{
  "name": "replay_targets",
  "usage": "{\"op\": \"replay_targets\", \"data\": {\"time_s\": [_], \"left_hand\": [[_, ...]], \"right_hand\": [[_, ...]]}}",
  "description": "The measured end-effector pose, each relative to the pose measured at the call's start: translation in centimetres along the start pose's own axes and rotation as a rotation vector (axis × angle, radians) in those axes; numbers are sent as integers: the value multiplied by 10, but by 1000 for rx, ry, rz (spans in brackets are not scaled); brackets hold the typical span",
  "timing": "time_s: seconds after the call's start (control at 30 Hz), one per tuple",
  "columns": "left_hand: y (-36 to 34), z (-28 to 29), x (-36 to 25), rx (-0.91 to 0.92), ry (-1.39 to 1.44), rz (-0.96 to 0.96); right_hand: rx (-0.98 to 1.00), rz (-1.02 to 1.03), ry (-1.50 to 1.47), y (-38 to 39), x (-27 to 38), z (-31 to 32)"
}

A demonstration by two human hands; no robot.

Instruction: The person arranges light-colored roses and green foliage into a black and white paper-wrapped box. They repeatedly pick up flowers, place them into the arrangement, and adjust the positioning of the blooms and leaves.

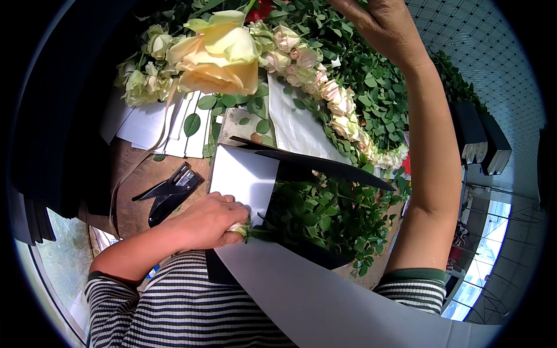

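My left hand is closed at the near edge of a white card, its fingers round a small pale rose. Green leafy rose stems lie to the right of this hand, between black-backed panels. A wide, smooth pale sheet curves from beside the hand toward the lower right. My right hand is raised at the top edge, over the dark green foliage. Its fingertips are cut off, so what they hold, if anything, cannot be seen. A large peach rose looms at the top centre.
A black stapler lies on the brown table, left of the card. White papers and a tan strap are behind it. A row of cream and pink roses edges the heaped foliage. Black boxes stand at far right.
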State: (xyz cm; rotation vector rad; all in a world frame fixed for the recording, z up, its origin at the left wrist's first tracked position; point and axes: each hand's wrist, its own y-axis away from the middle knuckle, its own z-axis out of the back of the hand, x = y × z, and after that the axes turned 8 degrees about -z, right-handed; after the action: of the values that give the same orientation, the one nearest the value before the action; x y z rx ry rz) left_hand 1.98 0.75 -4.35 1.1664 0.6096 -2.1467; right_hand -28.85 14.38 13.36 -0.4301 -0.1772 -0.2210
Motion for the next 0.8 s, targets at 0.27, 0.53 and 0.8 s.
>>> {"op": "replay_targets", "data": {"time_s": [0.27,0.53,0.8], "left_hand": [[-5,0,1,-33,65,-7],[-5,3,-2,8,52,4],[-1,-1,3,15,0,-23]], "right_hand": [[601,-666,599,253,-99,-39],[-134,-717,330,263,-93,12],[-1282,-663,-20,296,-64,271]]}}
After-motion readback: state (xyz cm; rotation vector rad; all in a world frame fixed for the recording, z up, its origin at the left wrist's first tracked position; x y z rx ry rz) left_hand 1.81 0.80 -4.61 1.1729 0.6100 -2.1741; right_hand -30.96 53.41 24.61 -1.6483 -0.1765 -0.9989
